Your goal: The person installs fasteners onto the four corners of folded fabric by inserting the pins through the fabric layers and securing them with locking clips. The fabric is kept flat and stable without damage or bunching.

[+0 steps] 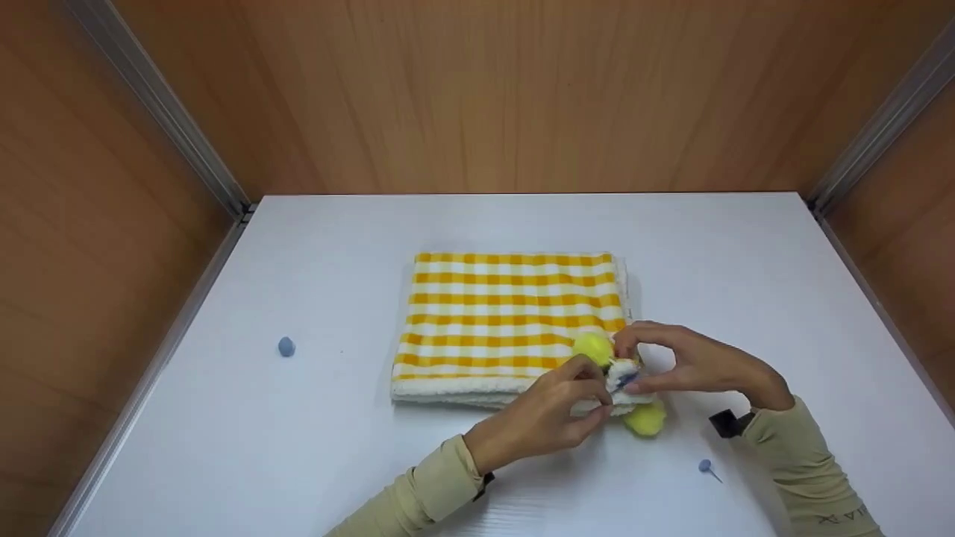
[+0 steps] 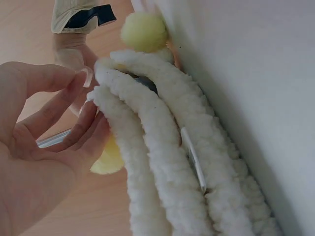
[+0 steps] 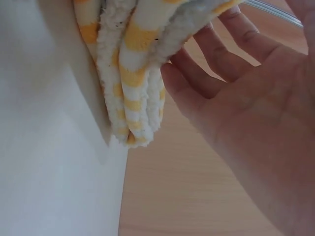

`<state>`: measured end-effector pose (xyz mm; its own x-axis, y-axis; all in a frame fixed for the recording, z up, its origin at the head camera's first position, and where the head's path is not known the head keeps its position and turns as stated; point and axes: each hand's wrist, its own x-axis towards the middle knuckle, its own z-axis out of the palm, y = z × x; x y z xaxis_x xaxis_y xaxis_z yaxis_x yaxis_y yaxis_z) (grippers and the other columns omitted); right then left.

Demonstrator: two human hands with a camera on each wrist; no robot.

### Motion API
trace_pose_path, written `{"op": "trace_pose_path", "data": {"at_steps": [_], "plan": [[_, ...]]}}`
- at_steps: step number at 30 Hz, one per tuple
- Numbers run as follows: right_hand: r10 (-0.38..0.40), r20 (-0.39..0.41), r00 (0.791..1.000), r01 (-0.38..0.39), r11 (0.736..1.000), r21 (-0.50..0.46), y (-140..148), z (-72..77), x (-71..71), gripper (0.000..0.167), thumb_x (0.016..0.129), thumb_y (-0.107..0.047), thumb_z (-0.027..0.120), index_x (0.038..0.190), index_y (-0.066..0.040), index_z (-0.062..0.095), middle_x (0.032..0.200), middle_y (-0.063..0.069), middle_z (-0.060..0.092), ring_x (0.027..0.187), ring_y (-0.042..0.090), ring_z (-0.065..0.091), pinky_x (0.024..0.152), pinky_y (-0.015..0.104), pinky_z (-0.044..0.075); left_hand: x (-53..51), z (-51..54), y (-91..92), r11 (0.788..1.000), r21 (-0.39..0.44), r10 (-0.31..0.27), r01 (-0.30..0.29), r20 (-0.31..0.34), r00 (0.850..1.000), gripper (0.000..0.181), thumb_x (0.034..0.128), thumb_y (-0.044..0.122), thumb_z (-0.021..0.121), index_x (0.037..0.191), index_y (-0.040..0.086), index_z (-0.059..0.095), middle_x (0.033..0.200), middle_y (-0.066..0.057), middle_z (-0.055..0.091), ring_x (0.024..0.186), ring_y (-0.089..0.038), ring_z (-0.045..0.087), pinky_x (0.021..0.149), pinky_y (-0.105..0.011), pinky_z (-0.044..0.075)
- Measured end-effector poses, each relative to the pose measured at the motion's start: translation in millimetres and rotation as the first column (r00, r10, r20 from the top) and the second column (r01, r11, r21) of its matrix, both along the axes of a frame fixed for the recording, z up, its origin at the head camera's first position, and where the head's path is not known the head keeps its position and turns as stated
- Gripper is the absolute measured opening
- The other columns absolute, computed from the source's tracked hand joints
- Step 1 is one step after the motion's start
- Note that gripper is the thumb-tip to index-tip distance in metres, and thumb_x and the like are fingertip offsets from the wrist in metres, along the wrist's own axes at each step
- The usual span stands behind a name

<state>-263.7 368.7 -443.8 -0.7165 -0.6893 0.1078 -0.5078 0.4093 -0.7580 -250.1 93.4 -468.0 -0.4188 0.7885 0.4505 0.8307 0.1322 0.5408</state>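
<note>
A folded yellow-and-white checked blanket (image 1: 515, 298) with white fleece backing lies on the table. My left hand (image 1: 548, 406) is at its near right corner, thumb and fingertips pinching the fleece edge (image 2: 106, 98). From the right, my right hand (image 1: 701, 362) holds the turned-up corner between thumb and fingers. A small blue piece (image 1: 625, 380) shows in the fleece by the right thumb; its kind is unclear. One yellow pompom (image 1: 593, 348) sits above the left fingers, and another yellow pompom (image 1: 645, 419) hangs below the corner. In the right wrist view, folded layers (image 3: 138, 73) hide the right fingertips.
On the table's right side lies a blue-headed pin (image 1: 705, 466). Far left is a small blue object (image 1: 286, 347). A white label (image 2: 193, 160) sticks out between the blanket's layers. Wooden panels (image 1: 477, 97) stand behind and beside the white table (image 1: 336, 246).
</note>
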Motion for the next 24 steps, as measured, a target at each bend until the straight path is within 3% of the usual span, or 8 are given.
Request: {"op": "trace_pose_path", "data": {"at_steps": [4, 7, 13, 16, 18, 20, 24], "plan": [[0.017, 0.006, 1.0, -0.017, 0.999, 0.029, 2.9, 0.7, -0.4, 0.023, 0.093, -0.022, 0.079, 0.11, -0.022, 0.064, 0.119, 0.0, 0.062, 0.118, 0.017, 0.054, 0.099, 0.031, 0.044, 1.5, -2.1, -0.1, 1.0, -0.007, -0.016, 0.016, -0.003, 1.0, 0.009, 0.1003, 0.012, 0.067, 0.098, 0.007, 0.074, 0.114, -0.007, 0.054, 0.102, -0.011, 0.059, 0.092, -0.01, 0.043], [-0.016, 0.04, 0.999, 0.012, 0.996, 0.087, 5.0, 1.3, 0.7, 0.02, 0.092, -0.028, 0.079, 0.106, -0.025, 0.065, 0.125, -0.003, 0.062, 0.126, 0.014, 0.053, 0.104, 0.034, 0.044, 2.0, -4.2, 0.6, 1.0, -0.004, -0.018, 0.018, 0.011, 1.0, 0.008, 0.0999, 0.012, 0.067, 0.104, 0.006, 0.069, 0.118, -0.01, 0.049, 0.103, -0.013, 0.06, 0.092, -0.011, 0.045], [-0.068, 0.091, 0.993, 0.053, 0.985, 0.163, 6.1, 5.0, 2.2, 0.017, 0.092, -0.034, 0.079, 0.107, -0.03, 0.074, 0.14, -0.006, 0.061, 0.136, 0.012, 0.049, 0.111, 0.032, 0.039, 1.4, -6.4, 3.2, 1.0, 0.006, -0.004, 0.003, 0.124, 0.992, 0.045, 0.1002, 0.011, 0.066, 0.136, 0.003, 0.04, 0.136, -0.014, 0.035, 0.111, -0.012, 0.064, 0.094, -0.014, 0.048], [-0.061, 0.113, 0.992, 0.042, 0.986, 0.162, 7.6, 7.3, 2.1, 0.019, 0.094, -0.032, 0.077, 0.113, -0.028, 0.078, 0.14, -0.005, 0.063, 0.141, 0.015, 0.045, 0.114, 0.028, 0.034, 2.0, -7.4, 2.7, 1.0, -0.005, -0.013, 0.013, 0.087, 0.996, 0.06, 0.1014, 0.011, 0.064, 0.149, 0.003, 0.028, 0.14, -0.014, 0.038, 0.113, -0.012, 0.061, 0.096, -0.014, 0.047], [-0.056, 0.12, 0.991, 0.036, 0.985, 0.167, 10.1, 9.1, 2.3, 0.022, 0.096, -0.03, 0.075, 0.117, -0.027, 0.077, 0.141, -0.004, 0.063, 0.143, 0.018, 0.044, 0.113, 0.024, 0.031, 2.4, -7.8, 2.2, 1.0, -0.012, -0.021, 0.021, 0.022, 1.0, 0.063, 0.1013, 0.012, 0.064, 0.152, 0.004, 0.028, 0.139, -0.011, 0.045, 0.114, -0.014, 0.059, 0.098, -0.015, 0.045], [-0.054, 0.116, 0.992, 0.033, 0.984, 0.174, 13.3, 11.2, 3.3, 0.027, 0.097, -0.029, 0.073, 0.124, -0.026, 0.074, 0.141, -0.003, 0.063, 0.143, 0.02, 0.045, 0.112, 0.022, 0.031, 3.0, -8.2, 2.3, 1.0, -0.019, -0.022, 0.021, -0.053, 0.998, 0.057, 0.1007, 0.012, 0.066, 0.15, 0.004, 0.038, 0.138, -0.009, 0.05, 0.118, -0.012, 0.057, 0.101, -0.015, 0.043], [-0.03, 0.102, 0.994, 0.013, 0.987, 0.157, 18.4, 15.1, 5.6, 0.033, 0.099, -0.025, 0.072, 0.132, -0.023, 0.068, 0.137, -0.001, 0.064, 0.133, 0.015, 0.054, 0.111, 0.025, 0.039, 4.6, -8.9, 2.1, 0.998, -0.055, -0.027, 0.019, -0.142, 0.989, 0.036, 0.0996, 0.014, 0.068, 0.134, 0.006, 0.061, 0.136, -0.007, 0.056, 0.124, -0.014, 0.055, 0.108, -0.016, 0.037]]}}
